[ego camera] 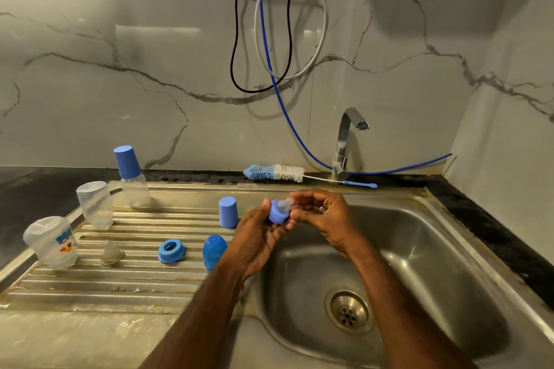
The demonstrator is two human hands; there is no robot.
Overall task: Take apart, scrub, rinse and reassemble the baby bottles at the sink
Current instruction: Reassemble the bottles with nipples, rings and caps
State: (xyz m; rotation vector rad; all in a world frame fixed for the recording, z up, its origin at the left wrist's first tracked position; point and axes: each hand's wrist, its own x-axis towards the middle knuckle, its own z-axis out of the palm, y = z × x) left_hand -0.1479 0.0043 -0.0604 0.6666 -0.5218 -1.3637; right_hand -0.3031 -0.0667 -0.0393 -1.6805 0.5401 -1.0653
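Above the sink basin's [419, 249] left edge, the left hand [254, 237] grips a blue collar ring [277, 214] while the right hand [323, 214] pinches its clear teat [284, 204]. Left, bottles and caps stand on the drainboard [120, 284].

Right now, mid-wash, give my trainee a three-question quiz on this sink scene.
1. True or false: the bottle brush lies inside the sink basin.
2. What does the left hand hold?
3. The capped bottle stands: A) on the drainboard B) in the basin C) under the tap.

Key: 1 false, it lies on the counter behind the sink. 2 a blue collar ring with teat, which the right hand also pinches. 3 A.
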